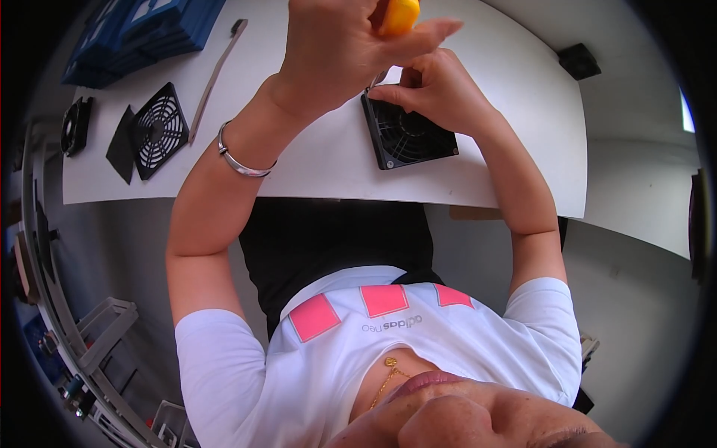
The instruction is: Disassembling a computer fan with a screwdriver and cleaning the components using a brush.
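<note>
My left hand (336, 52), a silver bangle on its wrist, is closed round a yellow-handled tool (401, 16) that looks like a screwdriver. Its thumb sticks out to the right. Below that hand, a short piece of metal shaft points down at the far left corner of a square black cooling fan (409, 138), which lies flat on the white table. My right hand (448, 93) rests over the fan's far edge, thumb and finger pinched at that same corner. What they pinch is hidden. Silver screw heads show at the fan's two near corners.
A black fan grille (159, 131) overlaps a dark square sheet (121, 149) on the left, beside a second black fan (75, 127). A long-handled brush (215, 86) lies behind them. Blue bins (142, 37) fill the far left. The white table's (314, 168) front edge runs before me.
</note>
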